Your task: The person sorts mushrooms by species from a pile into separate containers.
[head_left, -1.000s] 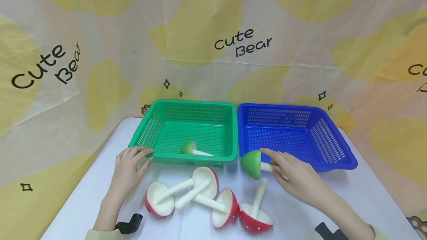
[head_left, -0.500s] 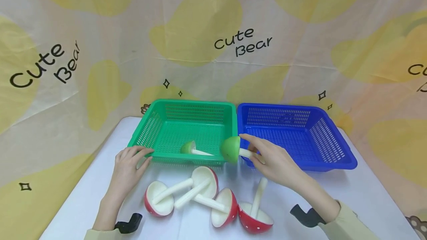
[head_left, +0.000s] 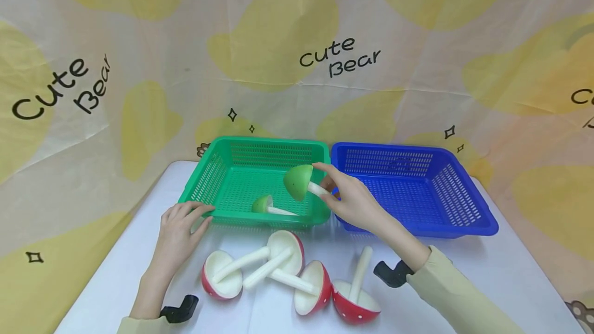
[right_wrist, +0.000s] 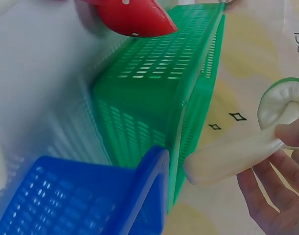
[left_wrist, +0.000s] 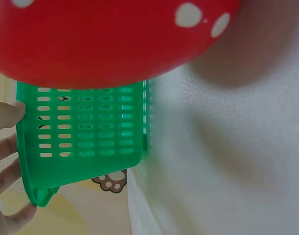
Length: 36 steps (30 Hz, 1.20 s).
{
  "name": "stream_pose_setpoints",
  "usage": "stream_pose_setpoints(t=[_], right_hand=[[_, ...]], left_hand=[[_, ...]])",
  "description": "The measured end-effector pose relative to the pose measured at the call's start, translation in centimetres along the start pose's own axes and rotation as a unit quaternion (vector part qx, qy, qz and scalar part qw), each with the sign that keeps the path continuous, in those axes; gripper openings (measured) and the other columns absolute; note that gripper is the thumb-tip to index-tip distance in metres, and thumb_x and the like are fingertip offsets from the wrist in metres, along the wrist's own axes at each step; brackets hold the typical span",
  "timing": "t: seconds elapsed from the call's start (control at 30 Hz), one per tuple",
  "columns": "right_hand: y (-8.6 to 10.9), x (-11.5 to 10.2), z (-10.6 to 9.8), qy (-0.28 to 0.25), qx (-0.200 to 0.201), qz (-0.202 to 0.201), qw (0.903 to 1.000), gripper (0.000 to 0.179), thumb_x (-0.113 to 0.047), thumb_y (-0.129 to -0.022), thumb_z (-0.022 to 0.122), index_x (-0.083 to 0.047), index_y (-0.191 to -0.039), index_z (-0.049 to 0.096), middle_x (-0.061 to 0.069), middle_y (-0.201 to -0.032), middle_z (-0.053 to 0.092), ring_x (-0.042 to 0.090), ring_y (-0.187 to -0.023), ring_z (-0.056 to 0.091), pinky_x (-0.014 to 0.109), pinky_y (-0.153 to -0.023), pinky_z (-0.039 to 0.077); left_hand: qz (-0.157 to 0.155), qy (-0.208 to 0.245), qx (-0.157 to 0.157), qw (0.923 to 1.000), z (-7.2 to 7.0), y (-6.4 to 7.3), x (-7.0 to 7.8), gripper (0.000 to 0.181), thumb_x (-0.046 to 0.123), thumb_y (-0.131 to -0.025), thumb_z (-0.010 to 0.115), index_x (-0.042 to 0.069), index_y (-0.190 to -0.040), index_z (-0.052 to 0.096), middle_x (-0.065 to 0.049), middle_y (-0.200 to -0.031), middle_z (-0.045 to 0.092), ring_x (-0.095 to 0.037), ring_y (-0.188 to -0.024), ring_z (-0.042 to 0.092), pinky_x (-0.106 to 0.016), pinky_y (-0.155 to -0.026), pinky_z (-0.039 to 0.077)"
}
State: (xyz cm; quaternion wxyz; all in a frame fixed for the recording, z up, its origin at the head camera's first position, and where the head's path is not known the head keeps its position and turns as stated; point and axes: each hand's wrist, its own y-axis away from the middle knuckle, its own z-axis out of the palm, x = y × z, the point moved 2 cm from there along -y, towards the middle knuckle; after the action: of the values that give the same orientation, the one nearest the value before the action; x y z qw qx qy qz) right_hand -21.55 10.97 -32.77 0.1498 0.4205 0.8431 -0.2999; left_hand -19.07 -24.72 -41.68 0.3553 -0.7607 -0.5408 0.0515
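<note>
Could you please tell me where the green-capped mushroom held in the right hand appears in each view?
Head: the green-capped mushroom is near the centre, held in the right hand.
Left wrist: not in this picture.
Right wrist: at the right, cap at the edge, stem pointing lower left.
Shared landmark: the green basket shows in all three views.

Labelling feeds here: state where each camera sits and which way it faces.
Head: head-worn, looking forward and down at green basket, blue basket and red-capped mushrooms; left hand and right hand show.
Left wrist: worn there, facing green basket's outer wall past a red cap; left hand's fingers show.
Right wrist: worn there, facing both baskets and held green-capped mushroom; right hand shows.
Shared by both wrist views: green basket.
</note>
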Motion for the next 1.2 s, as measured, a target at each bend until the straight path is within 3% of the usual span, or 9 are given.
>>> stream_pose_setpoints(t=[0.4,0.7,1.0,1.2], right_hand=[[-4.3,0.5,1.8,-0.03,-0.056,0.064,0.9959,0.057,-0.007,-0.089,0.062,-0.011,-0.142,0.041,0.008,-0.097,0.068,0.021,-0.088,0.066,0.033,-0.075,0.054],[-6.4,0.7,3.9,-0.053,-0.1,0.096,0.9889,0.058,-0.007,-0.09,0.062,-0.01,-0.143,0.039,0.011,-0.099,0.067,0.023,-0.087,0.067,0.032,-0.074,0.054],[-7.5,1.8,7.3,-0.03,-0.11,0.183,0.9765,0.058,-0.008,-0.089,0.064,-0.014,-0.142,0.041,0.007,-0.097,0.066,0.016,-0.073,0.06,0.025,-0.063,0.047],[-7.5,1.9,8.7,-0.015,-0.102,0.222,0.9695,0.054,-0.006,-0.089,0.059,-0.013,-0.141,0.042,0.006,-0.087,0.063,0.014,-0.061,0.051,0.024,-0.052,0.04]], left_hand=[[0.001,-0.002,0.0,1.0,-0.2,-0.1,0.1,0.025,0.003,-0.078,0.075,0.011,-0.101,0.071,-0.008,-0.1,0.066,-0.031,-0.103,0.053,-0.059,-0.096,0.032],[-0.006,-0.005,-0.006,1.0,-0.1,-0.1,0.1,0.026,0.004,-0.078,0.076,0.012,-0.102,0.071,-0.009,-0.101,0.066,-0.031,-0.104,0.053,-0.06,-0.097,0.032],[-0.005,-0.005,-0.006,1.0,-0.2,0.0,0.1,0.026,0.003,-0.078,0.076,0.011,-0.102,0.071,-0.009,-0.1,0.066,-0.031,-0.103,0.053,-0.06,-0.096,0.032],[-0.001,-0.006,-0.005,1.0,-0.1,-0.1,0.0,0.025,0.004,-0.078,0.076,0.011,-0.101,0.071,-0.008,-0.1,0.066,-0.031,-0.103,0.053,-0.059,-0.096,0.033]])
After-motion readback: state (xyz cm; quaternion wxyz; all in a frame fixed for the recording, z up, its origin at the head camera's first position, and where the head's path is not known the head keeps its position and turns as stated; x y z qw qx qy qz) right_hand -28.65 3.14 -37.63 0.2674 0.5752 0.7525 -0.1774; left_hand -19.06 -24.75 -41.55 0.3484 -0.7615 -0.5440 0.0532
